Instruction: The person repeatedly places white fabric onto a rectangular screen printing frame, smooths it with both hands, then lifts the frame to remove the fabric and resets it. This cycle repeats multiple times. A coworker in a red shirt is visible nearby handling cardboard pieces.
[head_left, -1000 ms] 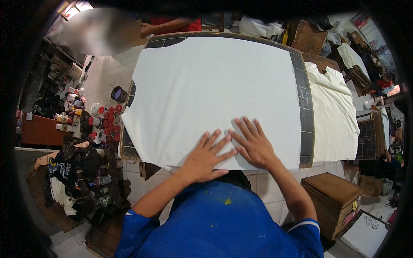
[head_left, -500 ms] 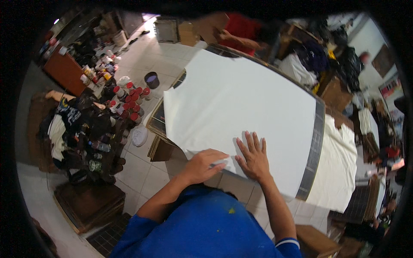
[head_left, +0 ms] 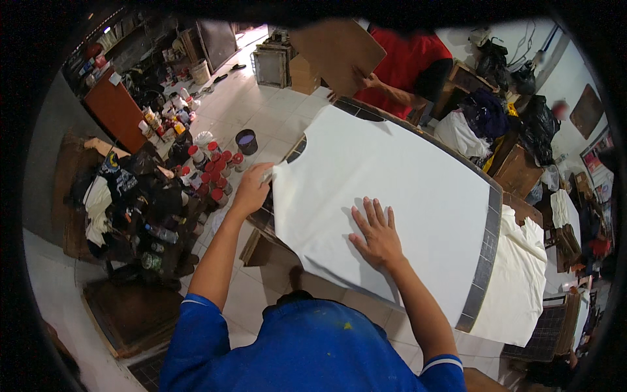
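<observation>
A white piece of cut cloth (head_left: 418,176) with curved cutouts lies spread over a dark, grid-marked board (head_left: 482,261) on the work surface. My right hand (head_left: 379,236) rests flat on the cloth, fingers spread. At the cloth's left corner, my left hand (head_left: 251,193) has its fingers bent and closed on the edge, thumb side partly hidden. Slight creases run across the cloth from that corner, and its near edge hangs past the board.
Across the board, a person in a red shirt (head_left: 428,55) holds a brown panel (head_left: 339,59). Cream cloth (head_left: 516,274) lies at the right. Red-lidded jars (head_left: 215,176) and a dark bucket (head_left: 246,142) stand on the floor at left. Dark boards (head_left: 134,320) are stacked lower left.
My left hand has moved from beside the right hand, up and left to the cloth's corner. The right hand stays flat on the cloth. The other person's brown panel shows more fully.
</observation>
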Motion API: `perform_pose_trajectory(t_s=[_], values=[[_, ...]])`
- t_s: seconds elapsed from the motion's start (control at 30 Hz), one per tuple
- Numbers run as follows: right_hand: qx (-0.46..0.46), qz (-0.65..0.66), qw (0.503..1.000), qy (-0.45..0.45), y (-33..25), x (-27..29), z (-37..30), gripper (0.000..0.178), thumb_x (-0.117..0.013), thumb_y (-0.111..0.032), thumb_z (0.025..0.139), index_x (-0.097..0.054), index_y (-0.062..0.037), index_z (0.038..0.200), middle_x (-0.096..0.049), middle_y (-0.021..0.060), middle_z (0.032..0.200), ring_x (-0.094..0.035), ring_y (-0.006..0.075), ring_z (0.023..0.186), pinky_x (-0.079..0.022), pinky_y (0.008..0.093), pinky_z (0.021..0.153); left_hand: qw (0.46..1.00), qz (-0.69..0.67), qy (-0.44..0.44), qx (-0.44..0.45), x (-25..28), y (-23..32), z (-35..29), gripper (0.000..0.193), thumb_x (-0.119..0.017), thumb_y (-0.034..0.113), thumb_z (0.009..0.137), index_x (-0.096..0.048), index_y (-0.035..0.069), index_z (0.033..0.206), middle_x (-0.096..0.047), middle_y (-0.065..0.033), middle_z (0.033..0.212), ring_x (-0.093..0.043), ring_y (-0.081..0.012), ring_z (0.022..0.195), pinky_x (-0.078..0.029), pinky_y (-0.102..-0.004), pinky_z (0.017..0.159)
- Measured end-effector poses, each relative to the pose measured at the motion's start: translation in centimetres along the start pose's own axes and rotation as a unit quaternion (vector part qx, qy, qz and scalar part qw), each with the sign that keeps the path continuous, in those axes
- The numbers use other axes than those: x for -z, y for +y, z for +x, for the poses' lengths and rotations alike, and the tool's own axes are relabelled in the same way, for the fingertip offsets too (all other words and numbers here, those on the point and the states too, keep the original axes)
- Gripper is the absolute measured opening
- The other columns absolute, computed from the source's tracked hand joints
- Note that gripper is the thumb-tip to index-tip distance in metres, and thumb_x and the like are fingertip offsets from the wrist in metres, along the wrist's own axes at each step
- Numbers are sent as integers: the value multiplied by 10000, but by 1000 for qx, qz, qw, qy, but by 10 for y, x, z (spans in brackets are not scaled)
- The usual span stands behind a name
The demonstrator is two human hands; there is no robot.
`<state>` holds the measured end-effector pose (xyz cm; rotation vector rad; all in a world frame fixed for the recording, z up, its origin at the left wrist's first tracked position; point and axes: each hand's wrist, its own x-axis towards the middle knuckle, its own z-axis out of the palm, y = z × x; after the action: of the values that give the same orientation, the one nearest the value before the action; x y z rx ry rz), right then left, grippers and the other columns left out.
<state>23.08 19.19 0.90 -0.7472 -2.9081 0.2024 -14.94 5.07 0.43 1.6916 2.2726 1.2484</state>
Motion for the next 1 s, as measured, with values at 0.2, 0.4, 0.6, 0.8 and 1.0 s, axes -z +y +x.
perform_pose_trajectory(t_s=[0.2,0.4,0.6,0.8,1.0], values=[[-77,-4,997,5,18,-2,94,665,-445,-528,1085,-355,-209,1661,-205,166,1755,-138,376,1628,-80,580,1308,979,-111,-170,22,3,-45,59,325,-706,95,864,-702,-3,1174,-674,-209,1314,-613,-360,1276,-459,-417,1112],[-130,-36,991,16,31,-12,161,682,-439,-562,1081,-337,-231,1668,-197,148,1760,-145,381,1625,-85,592,1304,956,-195,-216,-47,10,-67,81,203,-740,157,876,-731,15,1020,-686,-164,1311,-649,-278,1217,-468,-402,1082],[-60,-45,996,-47,6,-12,168,715,-473,-582,1051,-340,-245,1668,-182,148,1765,-133,400,1625,-76,597,1304,899,-392,-194,9,5,-65,86,94,-692,119,927,-652,36,946,-699,-49,1033,-629,-105,918,-517,-283,892],[-28,-18,998,-55,-30,-14,164,712,-472,-594,1044,-369,-249,1658,-175,146,1767,-120,388,1631,-62,620,1298,754,-591,-163,235,-6,-61,67,100,-646,133,1028,-608,56,979,-647,39,949,-543,-13,809,-456,-188,701],[-38,-21,998,-44,-41,-17,178,697,-453,-591,1059,-363,-249,1660,-166,145,1769,-119,389,1630,-50,625,1296,796,-502,-196,277,15,-39,51,308,-664,147,1036,-577,76,1323,-694,-21,1043,-627,-58,922,-518,-242,769]])
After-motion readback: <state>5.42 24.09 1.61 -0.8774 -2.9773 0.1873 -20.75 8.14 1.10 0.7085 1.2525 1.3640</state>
